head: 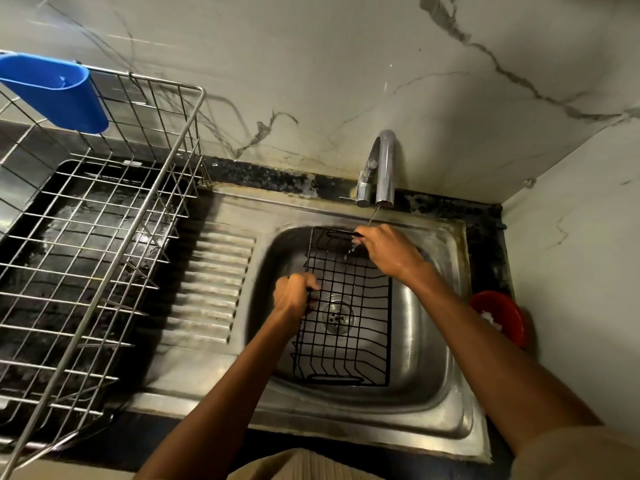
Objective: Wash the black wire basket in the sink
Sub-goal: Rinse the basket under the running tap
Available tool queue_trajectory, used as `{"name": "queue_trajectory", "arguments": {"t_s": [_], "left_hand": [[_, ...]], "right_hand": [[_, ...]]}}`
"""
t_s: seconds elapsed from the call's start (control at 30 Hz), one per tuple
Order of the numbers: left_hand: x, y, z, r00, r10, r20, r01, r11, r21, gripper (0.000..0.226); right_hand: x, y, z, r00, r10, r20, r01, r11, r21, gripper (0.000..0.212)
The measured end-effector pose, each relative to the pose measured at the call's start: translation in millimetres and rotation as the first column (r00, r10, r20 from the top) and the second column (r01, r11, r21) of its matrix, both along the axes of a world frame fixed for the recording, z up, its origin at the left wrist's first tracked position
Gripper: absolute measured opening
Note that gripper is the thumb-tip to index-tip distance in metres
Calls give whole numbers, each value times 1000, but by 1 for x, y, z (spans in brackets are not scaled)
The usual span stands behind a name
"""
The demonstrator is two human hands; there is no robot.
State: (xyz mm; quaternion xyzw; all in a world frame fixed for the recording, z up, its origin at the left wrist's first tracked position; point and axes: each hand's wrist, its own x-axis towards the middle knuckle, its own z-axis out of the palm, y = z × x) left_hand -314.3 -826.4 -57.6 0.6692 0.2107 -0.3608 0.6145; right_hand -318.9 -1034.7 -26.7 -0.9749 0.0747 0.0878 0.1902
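At the far left a blue plastic holder (62, 91) hangs on the top rail of a steel wire dish rack (104, 237), which stands on a dark countertop (433, 202) and a black tray beneath it. Just right of the rack lies the ribbed drainboard (214, 285) of the stainless steel sink (426, 341).

The left hand (294, 294) comes next — its fingers are curled round the left side wire of the black wire basket (346, 306), gripping it near the middle of that edge. The basket sits inside the sink bowl, open side up, its grid floor over the round drain (336, 317), one looped handle at the near end and another at the far end.

Above the bowl a chrome faucet (382, 168) curves over the back rim, and a thin stream of water (373, 216) falls from its spout toward the far end of the basket. The right hand (388, 249) is there — fingers closed on the far handle wire, with water splashing just beside the fingertips.

At the far right a red bowl (498, 317) rests on the countertop against the marble wall (346, 64), close to the sink's right rim.
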Motion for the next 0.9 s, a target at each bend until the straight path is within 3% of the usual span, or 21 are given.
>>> {"name": "queue_trajectory", "arguments": {"t_s": [0.1, 0.27, 0.43, 0.57, 0.67, 0.8, 0.9], "left_hand": [[-4, 8, -4, 998, 50, -32, -51, 998, -35, 20], [-12, 4, -7, 990, 63, -123, -71, 996, -55, 30], [-16, -7, 6, 991, 54, -124, -67, 992, -105, 37], [-14, -9, 8, 981, 158, -114, -170, 980, -103, 41], [-14, -9, 6, 969, 215, -126, -227, 970, -93, 30], [-23, -21, 8, 943, 318, -94, -326, 941, -92, 16], [-31, -30, 11, 912, 396, -105, -409, 896, -174, 26]], "right_hand": [[-4, -7, 0, 999, -33, 7, 33, 999, 2, 21], [3, 9, 7, 998, 22, 53, -21, 999, -31, 24], [13, 21, 13, 991, 101, 91, -96, 994, -60, 16], [19, 3, 8, 992, -53, 116, 45, 996, 72, 19], [20, -8, 3, 970, -224, 93, 199, 954, 222, 20], [25, 7, 3, 951, -292, 97, 235, 894, 381, 29], [31, 16, 6, 956, -280, 88, 236, 912, 336, 32]]}}
